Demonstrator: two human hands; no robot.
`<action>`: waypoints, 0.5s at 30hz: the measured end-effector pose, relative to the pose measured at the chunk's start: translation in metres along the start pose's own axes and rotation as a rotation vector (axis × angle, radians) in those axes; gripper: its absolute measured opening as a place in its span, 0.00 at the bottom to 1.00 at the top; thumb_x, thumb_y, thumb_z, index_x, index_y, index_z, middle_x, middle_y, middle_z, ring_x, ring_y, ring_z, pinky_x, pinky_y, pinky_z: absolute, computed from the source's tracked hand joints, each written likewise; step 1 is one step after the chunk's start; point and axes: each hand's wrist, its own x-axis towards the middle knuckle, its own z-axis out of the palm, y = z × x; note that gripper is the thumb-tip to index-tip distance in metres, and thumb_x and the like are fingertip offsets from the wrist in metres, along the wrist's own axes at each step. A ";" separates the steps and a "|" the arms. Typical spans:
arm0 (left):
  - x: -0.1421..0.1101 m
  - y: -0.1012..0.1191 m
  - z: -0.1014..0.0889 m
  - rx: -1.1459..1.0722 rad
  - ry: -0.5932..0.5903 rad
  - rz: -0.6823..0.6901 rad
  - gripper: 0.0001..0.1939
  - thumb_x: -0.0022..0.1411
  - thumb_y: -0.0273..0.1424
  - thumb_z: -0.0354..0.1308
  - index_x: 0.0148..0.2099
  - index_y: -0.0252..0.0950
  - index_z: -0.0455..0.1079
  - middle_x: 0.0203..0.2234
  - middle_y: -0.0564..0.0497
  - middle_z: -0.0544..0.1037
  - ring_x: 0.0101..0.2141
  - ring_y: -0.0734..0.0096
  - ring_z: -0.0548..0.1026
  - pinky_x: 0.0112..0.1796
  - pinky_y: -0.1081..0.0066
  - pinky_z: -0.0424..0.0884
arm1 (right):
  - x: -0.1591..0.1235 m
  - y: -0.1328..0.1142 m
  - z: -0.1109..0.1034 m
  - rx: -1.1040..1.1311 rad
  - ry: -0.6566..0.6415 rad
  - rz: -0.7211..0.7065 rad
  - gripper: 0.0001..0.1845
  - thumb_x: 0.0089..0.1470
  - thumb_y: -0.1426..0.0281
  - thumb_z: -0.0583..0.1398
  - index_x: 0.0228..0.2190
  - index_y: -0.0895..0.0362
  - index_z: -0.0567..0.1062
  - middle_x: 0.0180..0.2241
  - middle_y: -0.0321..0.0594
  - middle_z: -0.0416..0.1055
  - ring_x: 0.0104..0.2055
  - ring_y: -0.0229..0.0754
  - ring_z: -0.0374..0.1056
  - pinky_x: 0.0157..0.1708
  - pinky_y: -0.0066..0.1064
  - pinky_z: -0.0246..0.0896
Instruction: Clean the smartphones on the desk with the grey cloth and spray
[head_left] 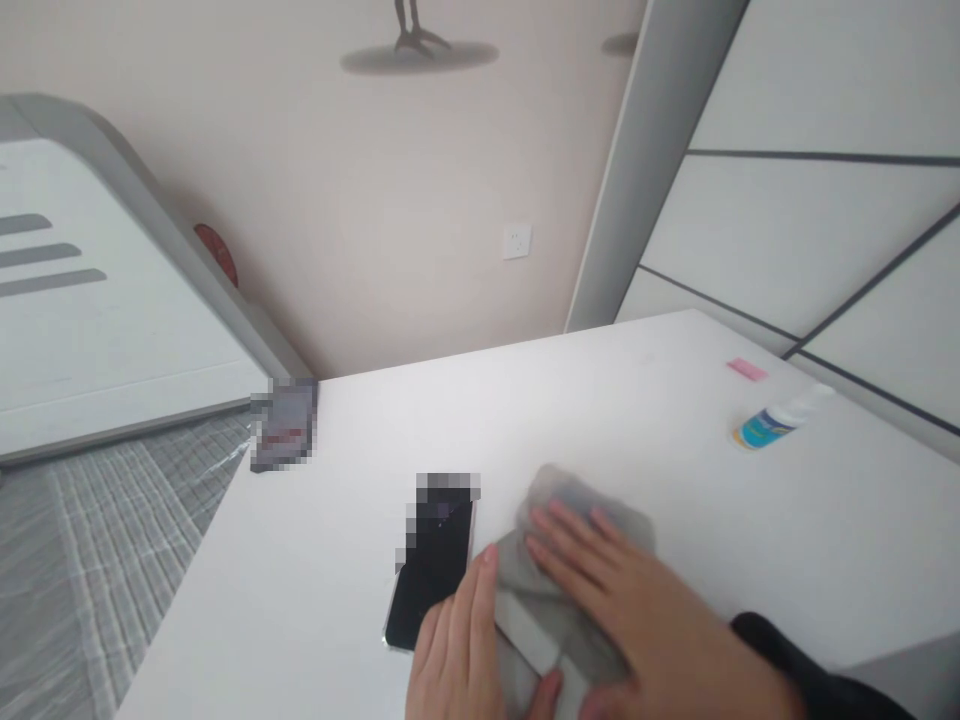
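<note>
Resting flat on grey cloth (531,580) at the near middle of the white surface (322,560), the right hand (637,600) extends its fingers, while the left hand (459,645) holds the cloth's left side beside a black phone (436,562).

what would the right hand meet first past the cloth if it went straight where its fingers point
Likely the phone near its far end, though depth is unclear and the right hand might just miss it.
</note>
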 end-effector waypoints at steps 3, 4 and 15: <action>0.000 -0.002 0.001 0.018 0.016 0.000 0.41 0.76 0.47 0.44 0.76 0.20 0.43 0.55 0.37 0.82 0.49 0.59 0.83 0.44 0.64 0.77 | 0.002 -0.002 0.001 0.030 -0.029 -0.087 0.38 0.72 0.55 0.55 0.74 0.51 0.48 0.73 0.39 0.56 0.73 0.45 0.57 0.72 0.38 0.48; 0.000 -0.003 0.001 0.018 0.015 0.000 0.42 0.76 0.48 0.45 0.76 0.21 0.43 0.55 0.37 0.82 0.49 0.59 0.83 0.44 0.64 0.77 | 0.003 -0.002 0.001 0.023 -0.023 -0.001 0.43 0.69 0.49 0.57 0.74 0.53 0.51 0.73 0.43 0.54 0.74 0.50 0.55 0.72 0.42 0.49; 0.000 0.004 0.004 -0.069 0.062 -0.114 0.38 0.77 0.49 0.42 0.76 0.26 0.47 0.53 0.37 0.83 0.47 0.58 0.83 0.44 0.63 0.76 | 0.011 -0.006 0.002 0.044 0.002 0.002 0.49 0.66 0.47 0.60 0.74 0.56 0.47 0.73 0.47 0.54 0.73 0.51 0.56 0.71 0.41 0.52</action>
